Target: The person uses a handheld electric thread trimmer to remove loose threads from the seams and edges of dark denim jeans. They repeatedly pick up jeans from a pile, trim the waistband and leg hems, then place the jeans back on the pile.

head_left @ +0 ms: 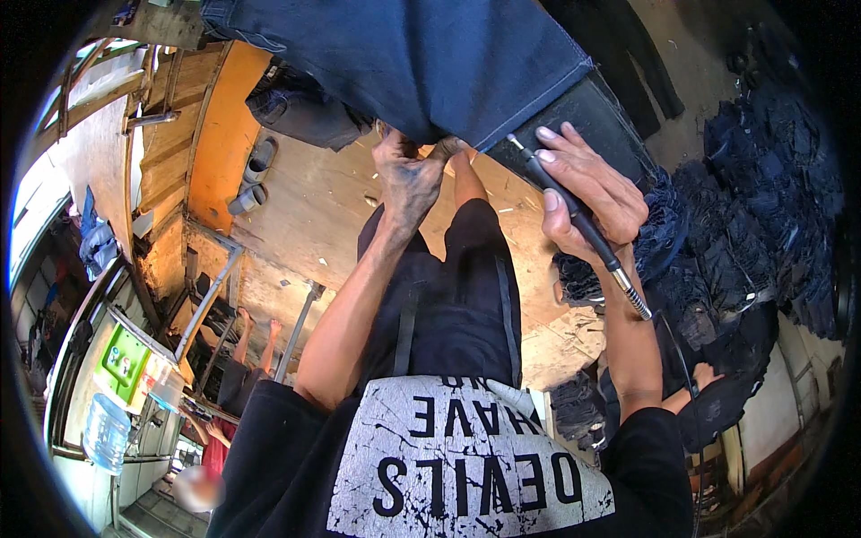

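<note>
Right hand (587,193) grip pinching 1 rotary tool (574,211); left hand (408,175) clutching 1 denim piece (430,63).

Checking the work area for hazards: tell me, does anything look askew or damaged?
Nothing looks damaged. The dark blue denim hangs smooth; left hand grips its hem, right hand holds a slim black pen-shaped rotary tool.

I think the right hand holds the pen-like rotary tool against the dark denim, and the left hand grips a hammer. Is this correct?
Not quite. In the head view, the left hand holds no hammer; it grips the edge of the dark denim. The right hand does hold the pen-like rotary tool against it.
</note>
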Available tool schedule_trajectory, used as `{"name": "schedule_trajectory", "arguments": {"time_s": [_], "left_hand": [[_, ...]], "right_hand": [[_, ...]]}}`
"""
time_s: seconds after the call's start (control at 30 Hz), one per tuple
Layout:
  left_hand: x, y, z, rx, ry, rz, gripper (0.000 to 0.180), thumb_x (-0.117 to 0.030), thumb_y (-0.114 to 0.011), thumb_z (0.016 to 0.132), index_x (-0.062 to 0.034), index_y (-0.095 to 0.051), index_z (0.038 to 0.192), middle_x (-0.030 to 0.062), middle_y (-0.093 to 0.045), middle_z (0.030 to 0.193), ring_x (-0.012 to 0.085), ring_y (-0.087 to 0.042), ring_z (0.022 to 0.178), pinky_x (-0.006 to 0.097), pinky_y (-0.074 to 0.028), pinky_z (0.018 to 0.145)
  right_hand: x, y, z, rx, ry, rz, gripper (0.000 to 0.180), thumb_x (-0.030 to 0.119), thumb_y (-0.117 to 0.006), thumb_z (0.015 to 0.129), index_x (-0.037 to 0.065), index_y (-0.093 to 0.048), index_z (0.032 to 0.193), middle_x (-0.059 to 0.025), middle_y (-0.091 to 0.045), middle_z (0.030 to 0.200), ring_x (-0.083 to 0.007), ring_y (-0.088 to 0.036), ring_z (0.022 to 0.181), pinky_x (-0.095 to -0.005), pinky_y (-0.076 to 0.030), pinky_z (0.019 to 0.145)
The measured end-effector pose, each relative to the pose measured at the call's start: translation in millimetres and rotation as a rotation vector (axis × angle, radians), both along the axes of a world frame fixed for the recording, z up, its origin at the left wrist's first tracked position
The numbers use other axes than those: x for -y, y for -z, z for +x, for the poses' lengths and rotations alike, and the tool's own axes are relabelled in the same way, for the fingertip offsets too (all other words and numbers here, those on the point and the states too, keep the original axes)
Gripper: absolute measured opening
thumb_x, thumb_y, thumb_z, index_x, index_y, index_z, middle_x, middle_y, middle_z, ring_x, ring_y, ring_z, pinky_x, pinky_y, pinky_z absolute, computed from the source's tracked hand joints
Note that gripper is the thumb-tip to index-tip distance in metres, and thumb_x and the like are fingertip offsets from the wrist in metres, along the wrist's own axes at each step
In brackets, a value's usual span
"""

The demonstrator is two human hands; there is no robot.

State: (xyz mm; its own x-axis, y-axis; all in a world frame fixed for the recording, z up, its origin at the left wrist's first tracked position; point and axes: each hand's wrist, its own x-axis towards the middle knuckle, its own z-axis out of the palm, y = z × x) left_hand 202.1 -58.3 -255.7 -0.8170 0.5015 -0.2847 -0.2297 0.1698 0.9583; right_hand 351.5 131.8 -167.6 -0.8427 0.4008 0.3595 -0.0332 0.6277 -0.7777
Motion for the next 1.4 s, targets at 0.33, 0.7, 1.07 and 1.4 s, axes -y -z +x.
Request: {"name": "schedule_trajectory", "arguments": {"time_s": [0.33,0.7,1.07,1.4], "left_hand": [[2.9,-2.3,2.8,0.037,0.037,-0.023,0.032,0.002,-0.091,0.086,0.0069,-0.071,0.110,0.0154,-0.080,0.108,0.0184,-0.075,0.105,0.034,-0.060,0.096],[-1.0,-7.6,0.9,0.066,0.031,-0.020,0.032,0.001,-0.091,0.087,0.0071,-0.070,0.110,0.0158,-0.080,0.106,0.0187,-0.075,0.103,0.034,-0.059,0.096],[2.4,0.9,3.8,0.029,0.061,0.006,0.035,0.002,-0.091,0.086,0.0057,-0.070,0.114,0.0146,-0.079,0.114,0.0179,-0.073,0.110,0.033,-0.058,0.100],[4.5,-3.4,5.7,0.041,0.060,-0.002,0.037,-0.001,-0.093,0.086,0.0060,-0.068,0.113,0.0147,-0.079,0.112,0.0178,-0.074,0.107,0.033,-0.059,0.098]], "right_hand": [[0.4,4.0,0.3,0.034,-0.100,0.000,0.032,0.006,-0.075,0.081,0.001,-0.083,0.112,-0.0171,-0.083,0.110,-0.0344,-0.079,0.115,-0.0539,-0.061,0.107],[-1.5,3.5,-1.3,0.008,-0.020,0.000,0.032,0.005,-0.074,0.080,0.000,-0.083,0.110,-0.0173,-0.083,0.106,-0.0350,-0.080,0.113,-0.0539,-0.062,0.106],[2.2,2.1,2.5,0.040,-0.026,-0.001,0.032,0.003,-0.074,0.078,0.000,-0.083,0.109,-0.0170,-0.083,0.105,-0.0350,-0.080,0.113,-0.0537,-0.061,0.108],[3.6,4.3,4.6,0.030,0.046,0.002,0.032,0.003,-0.074,0.078,0.000,-0.083,0.109,-0.0167,-0.082,0.105,-0.0353,-0.080,0.112,-0.0548,-0.061,0.108]]}}
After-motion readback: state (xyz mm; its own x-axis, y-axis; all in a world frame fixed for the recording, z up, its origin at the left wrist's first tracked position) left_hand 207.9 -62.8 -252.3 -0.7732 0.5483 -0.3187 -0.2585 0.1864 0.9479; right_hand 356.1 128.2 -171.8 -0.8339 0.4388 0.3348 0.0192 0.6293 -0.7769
